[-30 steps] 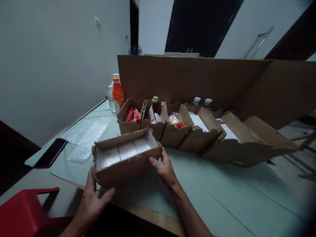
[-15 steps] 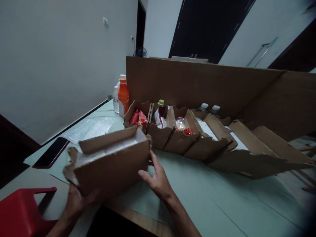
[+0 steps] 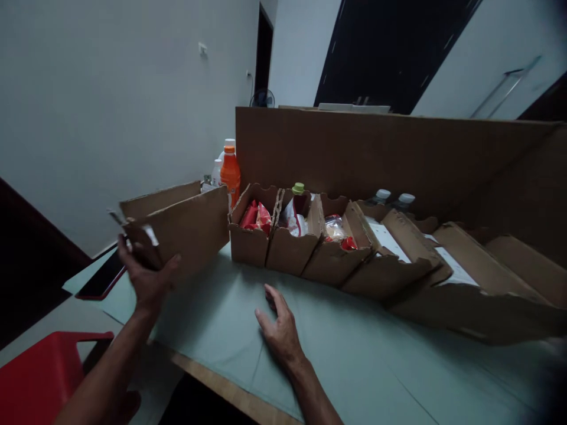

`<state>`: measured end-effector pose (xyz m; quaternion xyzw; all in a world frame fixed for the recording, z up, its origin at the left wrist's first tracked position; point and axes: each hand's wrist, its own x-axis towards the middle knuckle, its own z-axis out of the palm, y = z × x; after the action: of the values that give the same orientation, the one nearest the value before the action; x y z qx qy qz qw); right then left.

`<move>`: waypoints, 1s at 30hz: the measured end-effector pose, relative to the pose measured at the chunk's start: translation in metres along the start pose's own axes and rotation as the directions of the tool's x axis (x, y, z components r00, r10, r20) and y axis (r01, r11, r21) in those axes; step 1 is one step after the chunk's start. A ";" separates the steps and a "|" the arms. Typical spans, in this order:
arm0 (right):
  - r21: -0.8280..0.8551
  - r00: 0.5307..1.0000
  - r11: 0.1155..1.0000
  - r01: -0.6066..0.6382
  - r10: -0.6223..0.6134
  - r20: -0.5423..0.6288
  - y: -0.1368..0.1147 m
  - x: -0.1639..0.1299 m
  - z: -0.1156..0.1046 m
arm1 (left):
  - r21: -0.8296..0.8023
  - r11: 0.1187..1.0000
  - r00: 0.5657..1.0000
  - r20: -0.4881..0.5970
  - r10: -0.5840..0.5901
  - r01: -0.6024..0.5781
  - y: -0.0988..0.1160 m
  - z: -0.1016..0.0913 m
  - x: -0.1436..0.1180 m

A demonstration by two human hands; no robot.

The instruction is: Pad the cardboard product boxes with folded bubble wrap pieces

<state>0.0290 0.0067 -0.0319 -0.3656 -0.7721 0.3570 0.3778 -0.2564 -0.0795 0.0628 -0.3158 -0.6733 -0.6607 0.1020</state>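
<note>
My left hand (image 3: 148,280) grips the near end of a narrow open-topped cardboard box (image 3: 195,227) at the left of the table. The box's far end comes close to a row of similar bins. My right hand (image 3: 281,327) is apart from it, low over the green table cover (image 3: 230,330), fingers spread and nothing in them. In front of it stands the first bin (image 3: 248,247) with red packets (image 3: 257,216). Beside that, a second bin (image 3: 290,252) holds a white and red packet (image 3: 295,216). A third bin (image 3: 336,260) contains a clear-wrapped item and something red.
More cardboard bins (image 3: 398,277) lean to the right, some with white sheets. Behind them rises a tall cardboard panel (image 3: 336,147). An orange bottle (image 3: 230,171) stands at the back left. A phone (image 3: 100,277) lies near the left edge, above a red stool (image 3: 39,378).
The cardboard box has moved left and away from me, turning its end toward the row. My right hand has come off it and dropped lower.
</note>
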 end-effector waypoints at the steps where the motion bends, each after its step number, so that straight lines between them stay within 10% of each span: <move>1: -0.007 1.000 1.000 0.004 -0.004 -0.001 0.000 -0.003 -0.002 | -0.015 1.000 0.999 -0.025 0.027 -0.027 -0.009 0.016 0.004; 10: -0.077 0.998 0.997 0.030 -0.026 0.050 -0.005 0.000 -0.003 | 0.072 0.997 0.999 -0.026 -0.031 0.033 -0.038 0.122 0.006; 17: -0.117 0.994 0.993 0.026 -0.013 0.108 -0.005 0.001 -0.003 | -0.027 0.998 0.974 0.218 -0.054 0.062 -0.048 0.112 -0.027; 30: -0.130 0.994 0.988 0.083 -0.072 0.081 -0.006 0.003 -0.005 | 0.009 0.997 0.966 0.246 -0.082 0.082 -0.056 0.131 -0.033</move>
<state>0.0296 0.0075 -0.0234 -0.3458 -0.8216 0.3034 0.3365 -0.2254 0.0394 -0.0162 -0.3672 -0.6927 -0.6207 -0.0099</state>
